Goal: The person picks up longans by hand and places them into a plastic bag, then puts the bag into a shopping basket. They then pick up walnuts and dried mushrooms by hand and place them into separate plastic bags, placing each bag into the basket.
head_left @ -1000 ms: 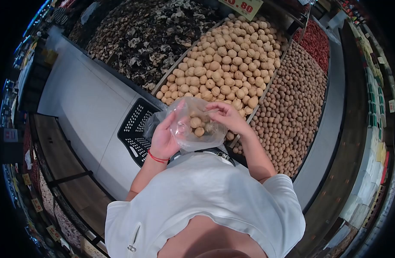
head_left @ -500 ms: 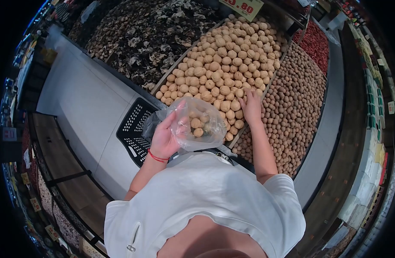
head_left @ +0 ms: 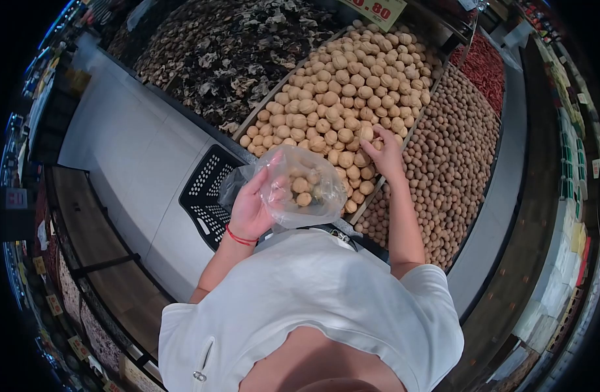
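My left hand [head_left: 250, 208], with a red cord at the wrist, grips a clear plastic bag [head_left: 326, 204] by its side. The bag's mouth is spread, and several walnuts [head_left: 303, 198] lie inside it. Over the right edge of a bin piled with walnuts [head_left: 339, 95], my right hand [head_left: 386, 155] pinches one pale walnut [head_left: 366, 133] between thumb and fingers.
Right of the walnuts, past a divider, lies a heap of smaller brown round nuts [head_left: 450, 144], with dried red chillies [head_left: 480, 62] behind. Dark dried fungus [head_left: 248, 59] fills the left bin. A black perforated basket [head_left: 205, 189] is below left. A price sign [head_left: 375, 10] stands behind.
My right hand has shifted slightly, and its fingers have gone from reaching over the walnuts to pinching one. My left hand and the bag stay nearly in place. The view has tilted a little.
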The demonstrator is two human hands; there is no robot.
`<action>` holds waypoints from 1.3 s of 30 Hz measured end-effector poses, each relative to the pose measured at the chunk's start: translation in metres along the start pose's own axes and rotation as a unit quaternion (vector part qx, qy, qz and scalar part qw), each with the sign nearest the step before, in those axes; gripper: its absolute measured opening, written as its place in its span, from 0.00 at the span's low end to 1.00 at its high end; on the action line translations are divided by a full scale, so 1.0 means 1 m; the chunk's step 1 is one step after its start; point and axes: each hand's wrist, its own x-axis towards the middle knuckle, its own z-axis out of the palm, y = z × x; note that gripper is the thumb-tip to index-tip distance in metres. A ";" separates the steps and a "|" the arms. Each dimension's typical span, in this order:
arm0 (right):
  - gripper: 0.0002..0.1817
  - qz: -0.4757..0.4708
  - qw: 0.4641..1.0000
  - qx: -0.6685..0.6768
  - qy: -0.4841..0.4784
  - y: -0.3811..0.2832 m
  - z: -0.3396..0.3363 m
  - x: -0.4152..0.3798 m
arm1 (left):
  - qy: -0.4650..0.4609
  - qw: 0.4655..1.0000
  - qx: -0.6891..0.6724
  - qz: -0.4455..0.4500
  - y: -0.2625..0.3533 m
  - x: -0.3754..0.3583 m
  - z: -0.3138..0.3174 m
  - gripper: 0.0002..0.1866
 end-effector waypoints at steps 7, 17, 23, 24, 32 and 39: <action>0.18 -0.012 0.865 0.336 -0.373 -0.065 0.009 -0.043 | -0.002 1.000 0.000 -0.007 -0.005 0.003 0.003 0.20; 0.17 0.084 0.886 0.320 -0.324 -0.068 0.003 -0.035 | -0.004 1.000 -0.002 0.007 -0.004 0.001 0.001 0.20; 0.20 -0.032 0.996 0.006 -0.087 -0.026 0.012 -0.032 | -0.004 1.000 -0.008 0.006 -0.004 0.002 -0.002 0.19; 0.21 -0.027 0.994 -0.025 -0.103 -0.022 0.016 -0.032 | -0.002 1.000 -0.007 0.003 -0.004 0.001 -0.002 0.19; 0.23 -0.023 0.994 0.027 -0.105 -0.011 0.029 -0.032 | 0.002 1.000 -0.011 0.003 -0.004 0.000 -0.001 0.19; 0.23 -0.006 0.994 0.103 -0.041 -0.008 0.021 -0.021 | 0.018 1.000 0.005 0.006 -0.005 0.000 0.000 0.19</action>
